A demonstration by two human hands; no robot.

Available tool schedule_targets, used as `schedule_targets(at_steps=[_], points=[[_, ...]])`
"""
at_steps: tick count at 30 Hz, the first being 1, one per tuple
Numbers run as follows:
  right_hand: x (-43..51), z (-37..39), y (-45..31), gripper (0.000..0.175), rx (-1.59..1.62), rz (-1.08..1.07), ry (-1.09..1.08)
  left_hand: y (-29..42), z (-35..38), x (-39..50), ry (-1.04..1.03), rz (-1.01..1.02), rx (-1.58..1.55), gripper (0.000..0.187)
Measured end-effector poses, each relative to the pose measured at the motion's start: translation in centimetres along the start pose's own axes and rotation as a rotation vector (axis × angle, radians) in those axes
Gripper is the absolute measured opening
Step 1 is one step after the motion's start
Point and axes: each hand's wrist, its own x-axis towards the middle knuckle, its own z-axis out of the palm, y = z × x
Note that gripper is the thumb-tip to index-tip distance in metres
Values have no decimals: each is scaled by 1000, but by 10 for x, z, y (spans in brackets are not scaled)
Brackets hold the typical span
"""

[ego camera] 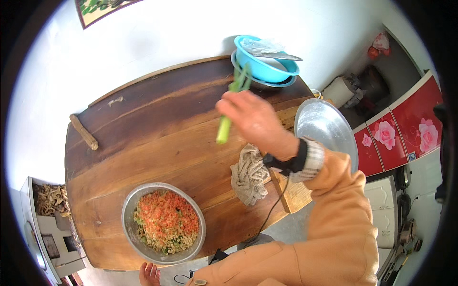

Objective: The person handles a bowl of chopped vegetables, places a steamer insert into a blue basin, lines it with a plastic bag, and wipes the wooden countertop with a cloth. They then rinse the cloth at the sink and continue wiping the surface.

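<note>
My right hand [250,116] is raised over the wooden table and closed around a green vegetable stalk [224,129], perhaps a leek or large scallion. The pale cut end points down towards me; blurred darker leaves stick out beyond my fingers. At the table's near edge, my left hand [149,274] shows only its fingers and part of the palm, with nothing in it. Just above it stands a steel bowl [129,228] heaped with chopped filling [168,218], orange-red shreds on top and pale crumbs with green bits lower down.
A crumpled cloth [249,177] lies on the wooden table [161,150], beside a wooden board [298,193]. A large metal basin [322,121] stands at the right edge. Stacked basins, the upper one a blue basin [263,68], sit at the back. A wooden rolling pin [84,132] lies far left.
</note>
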Motion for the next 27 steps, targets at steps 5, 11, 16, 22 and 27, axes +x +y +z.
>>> schedule_targets(at_steps=[5,11,16,22,27], points=[[-10,-21,88,27,-331,296,-82,10,20,-7,-13,13,-15,34],[-28,20,181,24,-328,537,-43,15,43,-24,55,12,49,42],[-44,90,236,27,-291,634,-32,8,40,-36,-3,30,-6,42],[-70,135,271,41,-205,595,16,-1,34,-39,203,-38,-67,37],[-44,95,237,39,-407,611,-228,-14,46,-42,-113,70,-83,56]])
